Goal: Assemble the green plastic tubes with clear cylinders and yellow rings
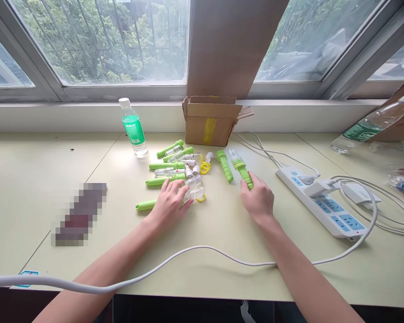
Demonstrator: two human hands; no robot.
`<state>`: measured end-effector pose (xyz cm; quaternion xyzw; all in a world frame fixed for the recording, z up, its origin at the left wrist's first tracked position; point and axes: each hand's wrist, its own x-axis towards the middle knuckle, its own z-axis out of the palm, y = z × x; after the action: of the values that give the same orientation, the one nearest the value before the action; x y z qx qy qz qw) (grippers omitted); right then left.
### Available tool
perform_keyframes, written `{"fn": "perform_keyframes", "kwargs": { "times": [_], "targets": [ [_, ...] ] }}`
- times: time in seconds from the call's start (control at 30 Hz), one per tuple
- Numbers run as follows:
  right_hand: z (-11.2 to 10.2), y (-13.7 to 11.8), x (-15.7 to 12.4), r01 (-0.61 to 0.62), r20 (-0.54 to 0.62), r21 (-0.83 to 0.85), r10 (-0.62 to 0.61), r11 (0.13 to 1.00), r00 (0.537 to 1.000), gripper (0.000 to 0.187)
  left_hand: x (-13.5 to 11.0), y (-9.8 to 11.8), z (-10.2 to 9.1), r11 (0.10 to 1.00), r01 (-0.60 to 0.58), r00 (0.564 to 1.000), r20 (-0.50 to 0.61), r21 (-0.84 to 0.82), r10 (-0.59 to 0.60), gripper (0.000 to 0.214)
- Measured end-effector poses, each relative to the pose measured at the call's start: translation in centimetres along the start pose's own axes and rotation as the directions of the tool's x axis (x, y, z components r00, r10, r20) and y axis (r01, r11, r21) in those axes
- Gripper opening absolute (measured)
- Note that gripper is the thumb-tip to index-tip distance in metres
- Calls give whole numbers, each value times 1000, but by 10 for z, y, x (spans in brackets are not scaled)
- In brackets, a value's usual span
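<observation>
In front of the cardboard box (pixel 210 121), the right hand (pixel 258 200) pinches the handle end of a green torch (pixel 239 167). The left hand (pixel 170 204) rests, fingers loosely spread, on a second torch (pixel 144 205) (clear head showing). Pinching the green torch nearer its middle would likely be steadier.

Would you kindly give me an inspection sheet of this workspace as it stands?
Surface: pale green table, a few dark specks.
Job's things: loose pile of green-handled lamps, with yellow rings and white caps beside it.
Clutter: upright water bottle, open cardboard box, another bottle lying at right.
Hands: left hand rests open on a green handle; right hand grips a single lamp by its end.
Cables: white cable crosses near both forearms; power strip with cords at right.
Surroundings: window, trees outside.
</observation>
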<state>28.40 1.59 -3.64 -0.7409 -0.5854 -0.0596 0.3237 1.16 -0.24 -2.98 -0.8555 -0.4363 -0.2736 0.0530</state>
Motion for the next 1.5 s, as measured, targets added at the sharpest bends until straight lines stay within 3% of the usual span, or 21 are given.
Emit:
{"fn": "perform_keyframes", "kwargs": {
  "times": [0.2,0.47,0.8,1.5],
  "targets": [
    [5,10,6,-78,66,-135,87,988,994,40,0,3,-3,1000,23,997,74,1,-23,29],
    [9,15,12,-80,132,-238,114,968,985,29,0,5,-4,1000,18,996,90,-7,-18,29],
    [13,19,12,-74,124,-257,109,964,986,35,-1,6,-5,1000,11,995,97,15,-13,36],
    [12,14,10,-68,109,-254,98,965,989,41,0,8,-8,1000,21,995,95,-1,-21,31]
  ]
}}
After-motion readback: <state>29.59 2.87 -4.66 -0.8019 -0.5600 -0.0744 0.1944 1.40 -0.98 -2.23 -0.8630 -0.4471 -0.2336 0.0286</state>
